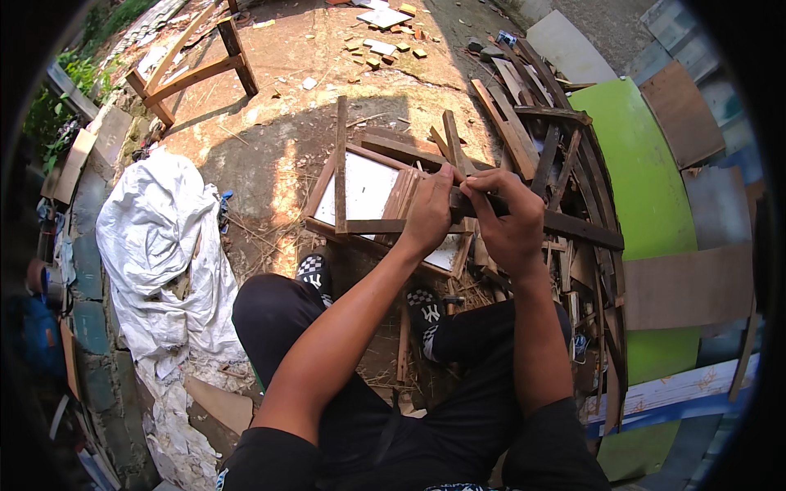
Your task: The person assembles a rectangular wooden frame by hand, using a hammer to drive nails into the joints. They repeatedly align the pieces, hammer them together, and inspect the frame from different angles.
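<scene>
In front of my knees is a frame of dark wooden strips [372,227], with one strip [341,159] running away from me on the left. My left hand [429,211] is closed on the frame where its pieces meet, thumb and fingertips pressed together at the top. Just to its right, my right hand [509,214] has its thumb and forefinger in a pinch over the same joint; whatever is between them is too small or hidden to make out. Beneath the frame lie brown-edged white panels [364,184].
On the left a crumpled white cloth [160,237] lies on the ground. A pile of wooden slats [565,155] stands close on my right, beside a green board [639,164]. Farther off are a wooden stand [196,76] and scattered small blocks [383,51].
</scene>
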A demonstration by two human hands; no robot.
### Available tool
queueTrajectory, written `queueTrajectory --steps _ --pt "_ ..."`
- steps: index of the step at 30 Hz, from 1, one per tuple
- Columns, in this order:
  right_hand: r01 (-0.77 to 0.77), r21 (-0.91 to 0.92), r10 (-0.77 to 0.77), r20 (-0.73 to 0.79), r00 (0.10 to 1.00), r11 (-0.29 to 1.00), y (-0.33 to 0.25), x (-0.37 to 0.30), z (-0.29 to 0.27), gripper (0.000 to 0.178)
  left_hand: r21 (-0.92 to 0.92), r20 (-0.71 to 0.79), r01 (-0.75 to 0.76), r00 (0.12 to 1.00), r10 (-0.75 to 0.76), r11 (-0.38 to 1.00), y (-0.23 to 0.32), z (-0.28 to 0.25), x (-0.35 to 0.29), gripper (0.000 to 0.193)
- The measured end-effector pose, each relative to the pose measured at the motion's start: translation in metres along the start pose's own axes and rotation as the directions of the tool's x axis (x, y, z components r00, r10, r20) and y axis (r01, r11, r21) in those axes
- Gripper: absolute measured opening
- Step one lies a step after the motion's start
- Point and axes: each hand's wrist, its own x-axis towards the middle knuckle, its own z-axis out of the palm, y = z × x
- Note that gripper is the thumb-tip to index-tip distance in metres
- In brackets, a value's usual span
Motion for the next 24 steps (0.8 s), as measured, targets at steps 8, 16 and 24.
queueTrajectory --steps 8,16,24 --pt "0.012 -0.016 -0.011 0.026 1.0 1.0 0.0 0.0 -0.001 0.013 -0.035 -0.009 -0.012 1.0 0.012 0.999 -0.007 0.001 0.002 0.049" --pt "0.085 -0.01 -0.085 0.019 0.996 0.996 0.001 0.001 0.003 0.009 -0.19 0.009 0.114 0.993 -0.115 0.975 0.003 0.002 -0.001 0.045" --pt "0.069 -0.01 -0.069 0.057 0.996 0.998 0.001 0.003 0.001 0.008 0.236 -0.058 -0.17 0.98 0.188 0.957 -0.002 0.001 0.0 0.047"
